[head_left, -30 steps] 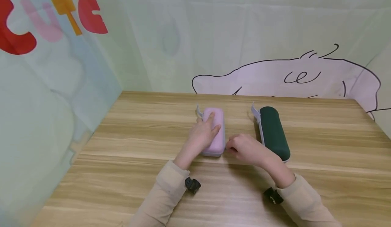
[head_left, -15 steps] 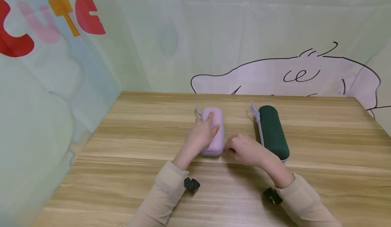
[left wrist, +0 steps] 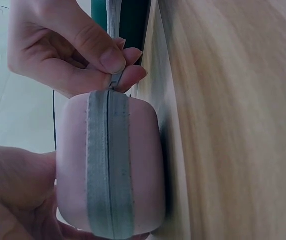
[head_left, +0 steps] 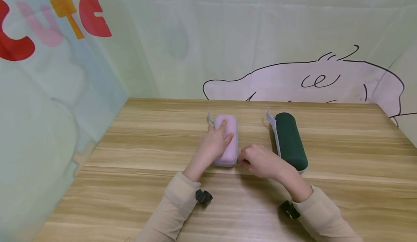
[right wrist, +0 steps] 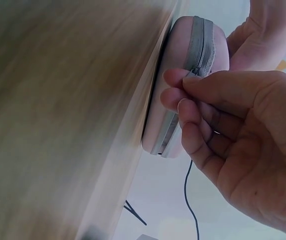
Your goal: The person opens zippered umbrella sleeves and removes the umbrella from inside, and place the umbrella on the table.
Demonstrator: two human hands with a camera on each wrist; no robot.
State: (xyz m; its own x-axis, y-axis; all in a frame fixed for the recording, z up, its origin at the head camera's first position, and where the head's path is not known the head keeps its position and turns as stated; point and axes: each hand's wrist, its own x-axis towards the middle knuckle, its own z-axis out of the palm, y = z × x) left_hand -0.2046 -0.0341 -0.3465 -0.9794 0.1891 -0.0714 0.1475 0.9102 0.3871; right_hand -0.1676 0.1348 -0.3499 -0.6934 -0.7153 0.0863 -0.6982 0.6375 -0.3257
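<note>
A pink hard-shell zip case (head_left: pixel 232 149) lies lengthwise on the table, with a grey zipper band round its side. My left hand (head_left: pixel 212 143) holds it from above, index finger and thumb on the lid and other fingers round its left side. At the near right corner, my right hand (head_left: pixel 260 160) pinches the grey zipper pull (left wrist: pixel 115 81) between thumb and finger. Behind the pull, the right wrist view shows a parted stretch of zipper (right wrist: pixel 168 131) on the right side; the near-end band (left wrist: pixel 109 165) is closed.
A dark green zip case (head_left: pixel 291 140) with a grey strap (head_left: pixel 270 117) lies right of the pink one, close beyond my right hand. The wooden table (head_left: pixel 137 144) ends at a printed cloth backdrop (head_left: pixel 228 35).
Both hands keep their hold. My right hand has crept very slightly toward the near end of the pink case; the view has shifted a little.
</note>
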